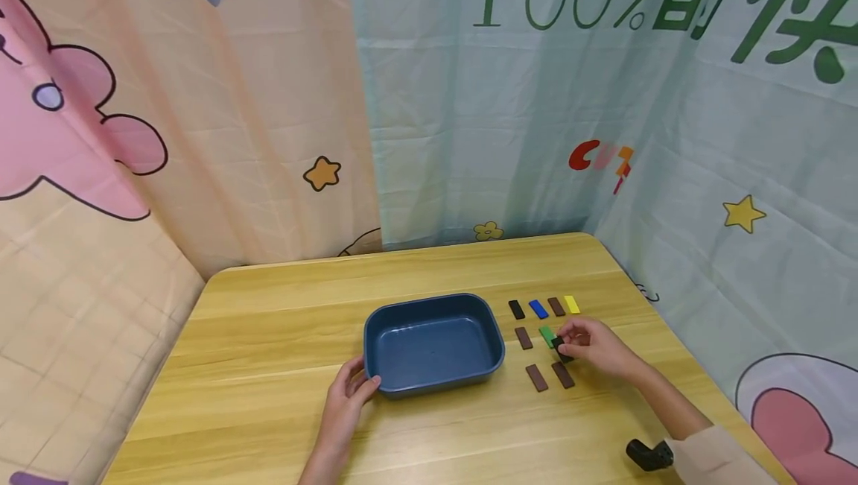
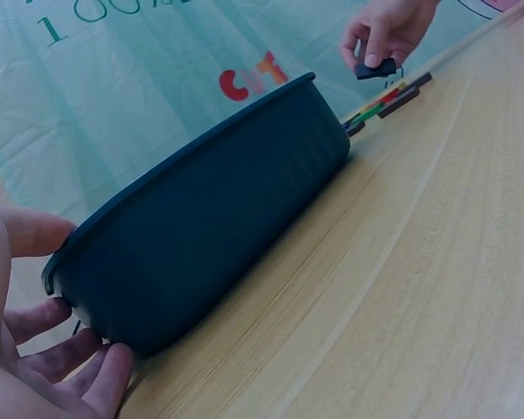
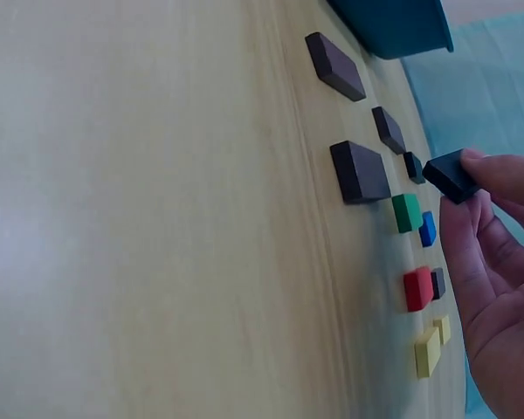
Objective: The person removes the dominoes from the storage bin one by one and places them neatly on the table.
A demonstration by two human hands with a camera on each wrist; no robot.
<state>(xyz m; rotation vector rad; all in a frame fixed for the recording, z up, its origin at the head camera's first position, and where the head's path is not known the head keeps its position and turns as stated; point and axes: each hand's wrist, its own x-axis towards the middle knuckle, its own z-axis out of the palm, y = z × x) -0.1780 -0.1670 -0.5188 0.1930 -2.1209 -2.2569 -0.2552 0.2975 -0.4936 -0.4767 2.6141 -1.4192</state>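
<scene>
A dark blue rectangular plastic bin (image 1: 436,354) stands mid-table with nothing in it. My left hand (image 1: 342,403) grips its near left corner, thumb at the rim and fingers against the outer wall, as the left wrist view shows. To the right of the bin, my right hand (image 1: 593,343) pinches a small flat black block (image 3: 451,177) between thumb and fingers. In the left wrist view, that block appears raised over the others. Just beyond it lies a green block (image 1: 547,336). Nearer me are two dark brown blocks, one at the left (image 1: 536,378) and one at the right (image 1: 563,375).
A far row holds a black block (image 1: 516,309), a blue block (image 1: 538,309), a brown block (image 1: 556,307) and a yellow block (image 1: 572,305). A red block (image 3: 417,289) shows in the right wrist view. Printed curtains (image 1: 456,135) hang behind the wooden table (image 1: 268,366).
</scene>
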